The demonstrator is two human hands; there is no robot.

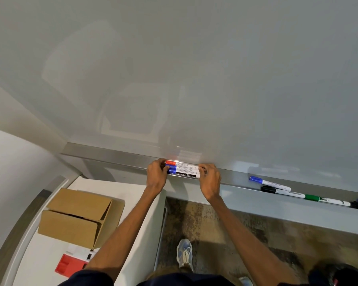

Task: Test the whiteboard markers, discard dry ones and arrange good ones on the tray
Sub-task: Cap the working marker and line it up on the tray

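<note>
Three markers [183, 169] lie side by side on the tray [116, 155] under the whiteboard [194, 69]. Long axes run left-right along the tray, caps to the left. Red is farthest, blue in the middle, and the nearest has a black label band and probably a blue cap.

Left hand [156, 175] grips the cap ends, fingers curled over them. Right hand [210, 179] pinches the tail ends. The set is clamped between both hands, neither one nearer.

Likely squaring the ends flush, so any next shift runs along the tray axis.

Loose markers [281, 191] sit further right on the tray, well apart from the set: blue, black and green caps. Box [79, 217] on the tabletop [132, 203] near left, possibly for discards, unconfirmed.
</note>
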